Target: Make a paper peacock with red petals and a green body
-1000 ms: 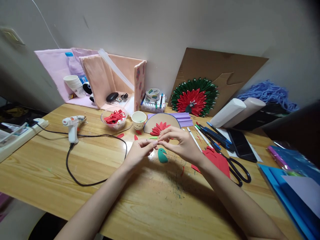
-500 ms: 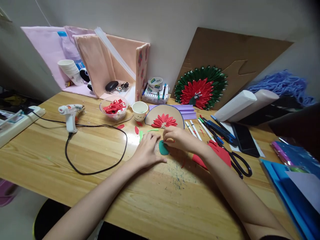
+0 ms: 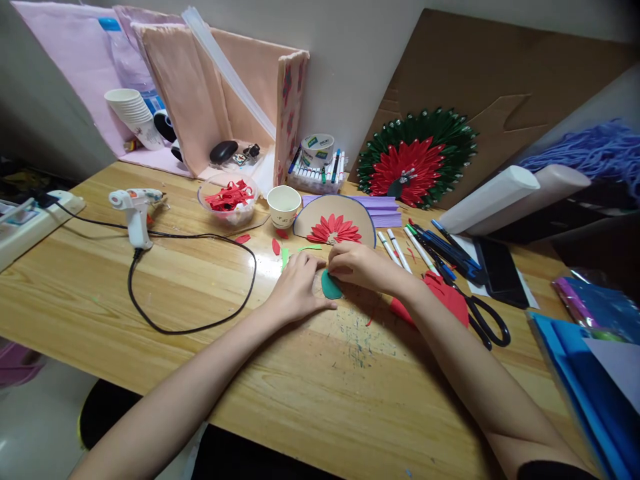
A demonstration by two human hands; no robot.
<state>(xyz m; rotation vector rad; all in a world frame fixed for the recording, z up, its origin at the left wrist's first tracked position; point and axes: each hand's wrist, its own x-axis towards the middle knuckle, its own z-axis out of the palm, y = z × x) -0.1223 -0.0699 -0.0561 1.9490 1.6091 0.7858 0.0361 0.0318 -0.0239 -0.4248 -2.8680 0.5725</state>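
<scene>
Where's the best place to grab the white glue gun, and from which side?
Probably by the handle, from the person's near side, with the left hand as the closer one. The glue gun has its handle toward the person, while its nozzle points off to the right. The cord leaves the handle's end, so grip above that.

Rounded, flat green cutout point(image 3: 331, 287) on brown wooden table point(image 3: 310, 393); bare right hand point(image 3: 357, 267) at its top, bare left hand point(image 3: 297, 287) beside. Behind: blue-edged, tan half-round card point(image 3: 316, 215).
</scene>
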